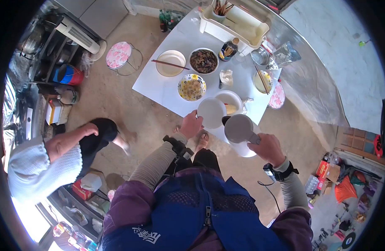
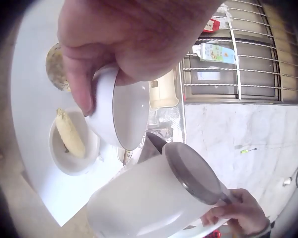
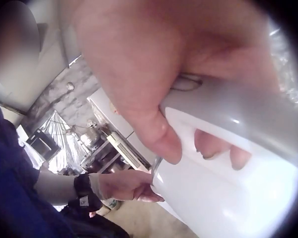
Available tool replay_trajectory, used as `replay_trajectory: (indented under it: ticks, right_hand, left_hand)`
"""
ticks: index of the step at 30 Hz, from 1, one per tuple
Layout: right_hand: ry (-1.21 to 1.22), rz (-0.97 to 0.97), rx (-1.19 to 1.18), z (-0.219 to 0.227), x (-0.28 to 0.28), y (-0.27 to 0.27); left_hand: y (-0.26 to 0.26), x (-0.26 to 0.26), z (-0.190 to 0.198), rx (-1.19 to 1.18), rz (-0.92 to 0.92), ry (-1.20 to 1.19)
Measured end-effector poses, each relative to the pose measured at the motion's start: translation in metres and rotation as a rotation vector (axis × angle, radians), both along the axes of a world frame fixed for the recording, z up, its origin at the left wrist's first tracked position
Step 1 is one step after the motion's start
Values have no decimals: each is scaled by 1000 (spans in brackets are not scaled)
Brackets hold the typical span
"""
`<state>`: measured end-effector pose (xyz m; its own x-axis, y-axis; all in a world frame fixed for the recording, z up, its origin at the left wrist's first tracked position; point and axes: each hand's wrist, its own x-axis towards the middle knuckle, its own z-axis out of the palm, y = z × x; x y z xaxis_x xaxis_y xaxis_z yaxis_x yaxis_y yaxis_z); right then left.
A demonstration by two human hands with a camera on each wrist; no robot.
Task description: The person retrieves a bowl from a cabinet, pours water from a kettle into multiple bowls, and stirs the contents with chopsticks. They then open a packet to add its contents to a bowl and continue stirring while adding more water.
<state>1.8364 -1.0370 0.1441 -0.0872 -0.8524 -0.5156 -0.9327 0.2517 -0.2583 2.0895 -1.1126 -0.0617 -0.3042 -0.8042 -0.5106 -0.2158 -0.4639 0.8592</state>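
Note:
My left hand [image 1: 192,125] grips a white bowl [image 1: 211,112] at its rim, fingers on the outside, above the near edge of the table. In my right hand [image 1: 268,149] is a white kettle with a grey lid [image 1: 239,128], held by its handle. The kettle's dark spout points toward the held bowl and sits close beside it; no stream of liquid shows between them. Behind these, another white bowl [image 2: 59,159] on the table contains a peeled corn cob [image 2: 70,134]. In the right wrist view, my fingers [image 3: 161,136] wrap through the kettle handle.
On the white table [image 1: 154,90] stand a patterned bowl of food [image 1: 192,87], a bowl of dark food [image 1: 204,61], bowls with chopsticks, a dark sauce bottle [image 1: 229,49] and a cream bin [image 1: 259,35]. Another person [image 1: 46,163] is at the left. Stools [image 1: 118,55] flank the table.

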Motion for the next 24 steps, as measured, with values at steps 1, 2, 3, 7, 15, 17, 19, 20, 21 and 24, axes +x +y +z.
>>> replay_trajectory:
  ticks: [1,2,3,7,15,17,19,20,21,24]
  right_hand:
    - [5,8,-3,-1,0,0]
    - [11,15,-6,-2,0,0]
    - [16,22,-9,-2,0,0]
    - [35,49,-20,1,2,-3]
    - [80,90,-36,2,2,-7]
    - [95,92,-13,2,0,-8]
    - [102,91,-1,1,0,-8]
    - [101,88,-1,2,0,-8]
    - [100,84,0,2,-1,-8]
    - [108,82,3,2,-3,-8]
  left_hand:
    - [0,0,-1,-2,1,2]
    - [0,0,1,-4,2,5]
    - [0,0,2,0,6,-3]
    - [-1,-2,10,35,3,-33]
    - [-1,-6,11,21,-28,-58]
    - [-2,-7,11,22,-48,-68]
    - [-1,-8,12,49,-27,-34]
    - [-1,-9,12,63,-16,-17]
    - [-1,-9,12,64,-18,-19]
    - [-2,-10,11,61,-29,-32]
